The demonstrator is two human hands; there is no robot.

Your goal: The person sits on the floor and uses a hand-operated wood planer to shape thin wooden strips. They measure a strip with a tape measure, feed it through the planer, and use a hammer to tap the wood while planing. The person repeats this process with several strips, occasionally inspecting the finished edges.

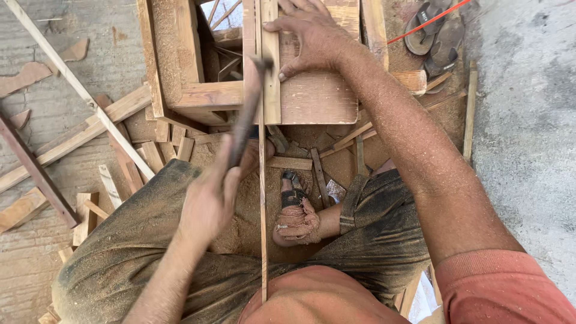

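Observation:
My left hand (210,195) grips the handle of a hammer (246,114). Its blurred head is raised over a narrow wooden slat (271,90) lying on a small wooden stool-like frame (318,99). My right hand (312,39) presses flat on the slat and the board top, fingers spread, just right of the hammer head. A long thin wooden strip (263,228) runs from the frame down toward my lap. Both forearms are dusted with sawdust.
My sandalled foot (297,213) rests in sawdust under the frame. Wood offcuts (153,153) and long battens (78,90) litter the floor on the left. A pair of sandals (435,36) and a red cord (426,21) lie at the top right, beside bare concrete (522,120).

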